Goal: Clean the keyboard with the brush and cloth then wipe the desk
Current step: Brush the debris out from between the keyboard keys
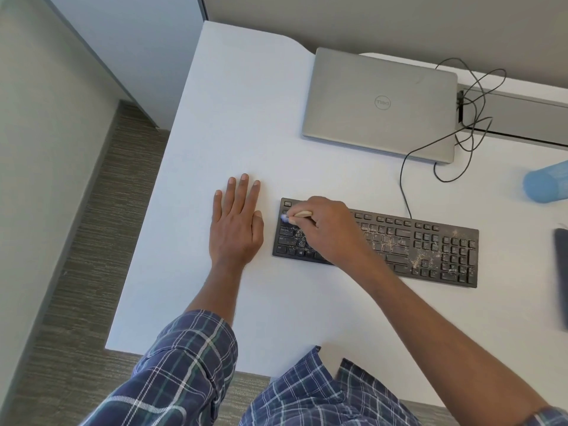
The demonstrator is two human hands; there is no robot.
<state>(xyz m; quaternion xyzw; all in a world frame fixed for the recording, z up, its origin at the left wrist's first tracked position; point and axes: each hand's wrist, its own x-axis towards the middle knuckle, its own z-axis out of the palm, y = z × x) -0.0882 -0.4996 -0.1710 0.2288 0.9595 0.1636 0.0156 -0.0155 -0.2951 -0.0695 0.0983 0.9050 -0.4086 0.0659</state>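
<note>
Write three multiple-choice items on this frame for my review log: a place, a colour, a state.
1. Over which part of the keyboard does the right hand hold the brush?
A. its left end
B. its number pad
C. its space bar
2. What colour is the laptop?
A. red
B. black
C. silver-grey
3. How does the left hand lie?
A. fisted
B. flat on the desk, fingers straight
C. gripping the keyboard
Answers: 1 A, the brush tip sits at the leftmost keys; 2 C, its closed lid is silver-grey; 3 B, palm down beside the keyboard.
</note>
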